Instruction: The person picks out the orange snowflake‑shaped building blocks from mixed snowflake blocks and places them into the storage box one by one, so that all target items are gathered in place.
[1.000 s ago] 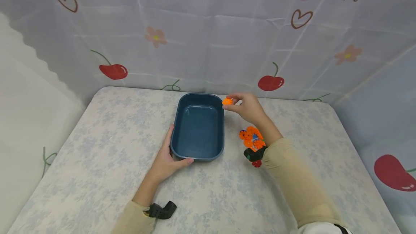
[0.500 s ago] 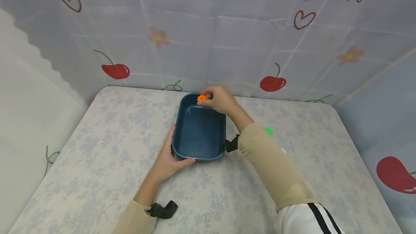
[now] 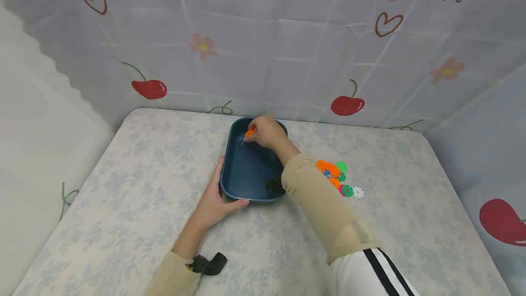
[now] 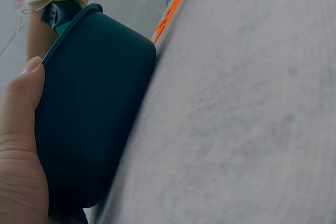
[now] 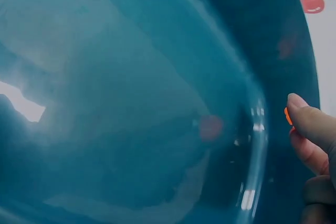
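Note:
A deep dark-blue rectangular tray (image 3: 250, 166) stands near the table's far edge. My left hand (image 3: 211, 207) grips its near left corner, thumb at the front rim and fingers along the left side; in the left wrist view the thumb presses the tray's outer wall (image 4: 97, 93). Inside the tray's far end, my right hand (image 3: 268, 132) pinches an orange notched plastic disc (image 3: 249, 133) between thumb and fingertips. The right wrist view shows only a thin edge of the disc (image 5: 288, 116), above the tray floor. How many discs are pinched I cannot tell.
Right of the tray, partly behind the right sleeve, lies a loose pile of notched discs (image 3: 332, 170), orange, green, blue and pink, with a white disc (image 3: 358, 192) at its edge. A printed curtain (image 3: 263, 58) hangs behind the patterned table (image 3: 135, 172).
My right hand has carried the orange disc leftward over the right rim and down into the tray's far end. The left hand keeps its hold on the tray.

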A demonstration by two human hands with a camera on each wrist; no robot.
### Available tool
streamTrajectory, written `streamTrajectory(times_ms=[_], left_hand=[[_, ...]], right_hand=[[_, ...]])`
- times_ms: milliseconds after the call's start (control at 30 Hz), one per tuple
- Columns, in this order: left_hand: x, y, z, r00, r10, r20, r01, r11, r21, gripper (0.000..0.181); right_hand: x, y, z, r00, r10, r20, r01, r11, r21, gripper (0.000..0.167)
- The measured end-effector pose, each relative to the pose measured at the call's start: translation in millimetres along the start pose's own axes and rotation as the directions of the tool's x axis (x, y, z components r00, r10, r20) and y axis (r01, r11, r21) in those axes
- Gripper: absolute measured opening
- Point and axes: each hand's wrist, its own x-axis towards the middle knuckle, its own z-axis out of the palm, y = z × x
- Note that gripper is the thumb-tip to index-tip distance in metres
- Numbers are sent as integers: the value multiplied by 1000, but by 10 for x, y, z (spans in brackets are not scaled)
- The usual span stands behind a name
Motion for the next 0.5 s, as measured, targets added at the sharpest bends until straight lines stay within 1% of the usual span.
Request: streamTrajectory(times_ms=[167, 500], left_hand=[[5, -6, -6, 1000, -1, -1, 1, 1000, 11, 121], [-13, 30, -8, 1000, -3, -3, 3, 1000, 12, 121]], right_hand=[[24, -6, 103, 999, 50, 8, -49, 998, -33, 46], [44, -10, 235, 996, 84, -16, -85, 994, -68, 43]])
